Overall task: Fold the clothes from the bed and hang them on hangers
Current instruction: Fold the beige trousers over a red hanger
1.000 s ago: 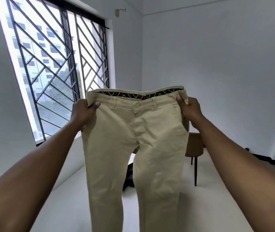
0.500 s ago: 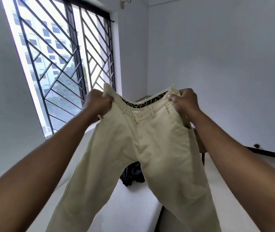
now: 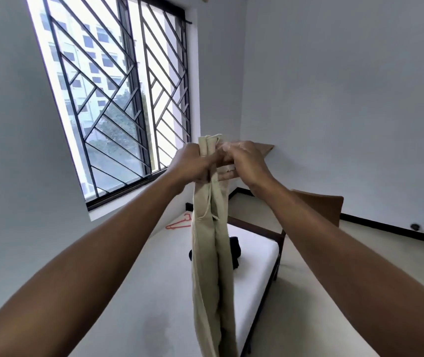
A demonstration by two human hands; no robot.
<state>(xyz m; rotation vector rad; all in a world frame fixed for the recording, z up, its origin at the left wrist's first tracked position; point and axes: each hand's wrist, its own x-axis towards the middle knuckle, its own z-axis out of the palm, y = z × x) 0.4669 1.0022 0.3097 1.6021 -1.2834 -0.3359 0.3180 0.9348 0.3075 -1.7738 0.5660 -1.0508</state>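
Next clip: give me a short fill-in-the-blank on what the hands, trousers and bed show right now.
1. The left hand and right hand both grip the beige trousers at the ____.
2. The trouser legs hang ____ over the bed.
3. The hanger lying on the bed near the window is ____.

Missing words: waistband; down; red.

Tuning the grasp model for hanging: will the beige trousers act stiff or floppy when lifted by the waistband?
Probably floppy: the trousers hang limp from the top, legs collapsed together. Likely light: left hand and right hand hold them aloft at arm's length. May sway when moved; the legs dangle free.
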